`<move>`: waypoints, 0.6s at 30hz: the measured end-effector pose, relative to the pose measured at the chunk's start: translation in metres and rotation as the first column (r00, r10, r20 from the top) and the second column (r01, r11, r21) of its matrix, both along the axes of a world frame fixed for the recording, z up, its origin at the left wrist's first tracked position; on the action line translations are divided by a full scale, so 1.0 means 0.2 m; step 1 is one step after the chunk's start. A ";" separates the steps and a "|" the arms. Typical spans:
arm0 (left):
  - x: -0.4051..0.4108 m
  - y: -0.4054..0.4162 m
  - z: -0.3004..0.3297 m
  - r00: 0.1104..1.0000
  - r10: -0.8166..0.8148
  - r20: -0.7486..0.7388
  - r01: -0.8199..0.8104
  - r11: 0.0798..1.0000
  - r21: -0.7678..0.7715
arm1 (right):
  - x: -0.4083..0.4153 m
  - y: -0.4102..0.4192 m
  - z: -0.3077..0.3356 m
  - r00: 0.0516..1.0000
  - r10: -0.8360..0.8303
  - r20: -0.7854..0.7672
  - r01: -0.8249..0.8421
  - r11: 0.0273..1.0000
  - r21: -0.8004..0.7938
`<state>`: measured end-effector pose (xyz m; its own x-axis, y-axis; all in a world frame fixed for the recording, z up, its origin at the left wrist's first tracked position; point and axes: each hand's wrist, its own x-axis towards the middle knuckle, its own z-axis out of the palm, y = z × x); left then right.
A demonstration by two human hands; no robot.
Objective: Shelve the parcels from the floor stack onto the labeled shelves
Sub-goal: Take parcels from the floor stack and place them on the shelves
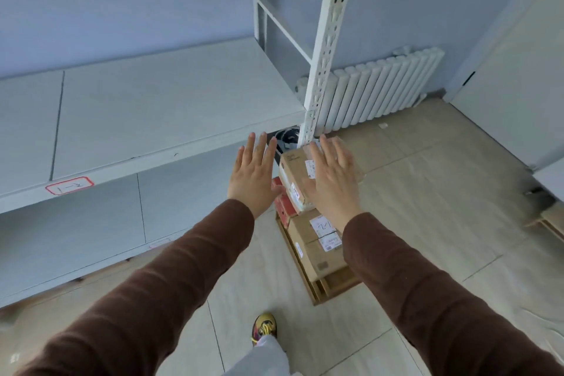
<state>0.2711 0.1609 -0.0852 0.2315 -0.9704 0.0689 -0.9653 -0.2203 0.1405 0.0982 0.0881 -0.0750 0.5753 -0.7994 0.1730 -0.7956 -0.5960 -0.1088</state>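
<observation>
A stack of cardboard parcels stands on the floor beside the shelf post. The top brown parcel (294, 172) carries white labels; a red box (282, 204) and a larger brown parcel (317, 241) marked with a handwritten label lie under it. My left hand (254, 175) hovers flat with straight fingers just left of the top parcel. My right hand (332, 180) is spread flat over the parcel's right side; contact cannot be told. The white shelf (158, 107) to the left bears a red-framed label (69, 185) on its front edge.
A white perforated upright post (326, 49) rises just behind the stack. A white radiator (375, 88) lines the back wall. A lower shelf (91, 223) lies under the labeled one. A wooden pallet (329, 287) holds the stack. My shoe (264, 327) is on the tiled floor.
</observation>
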 end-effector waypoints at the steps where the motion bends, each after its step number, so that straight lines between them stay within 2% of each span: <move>1: -0.02 -0.06 -0.05 1.000 -0.003 -0.014 0.003 1.000 0.019 | -0.03 -0.05 -0.05 1.000 -0.018 -0.009 0.018 0.999 0.027; 7: -0.13 -0.35 -0.36 0.981 0.051 -0.186 -0.020 0.986 0.163 | -0.21 -0.36 -0.31 0.989 -0.133 -0.064 0.143 0.972 0.184; 13: -0.24 -0.57 -0.69 0.922 0.216 -0.321 -0.132 0.955 0.266 | -0.38 -0.71 -0.62 0.982 -0.166 -0.085 0.185 0.929 0.321; 18: -0.34 -0.72 -0.97 0.790 0.420 -0.447 -0.268 0.892 0.363 | -0.48 -1.03 -0.86 0.987 -0.136 -0.080 0.157 0.886 0.435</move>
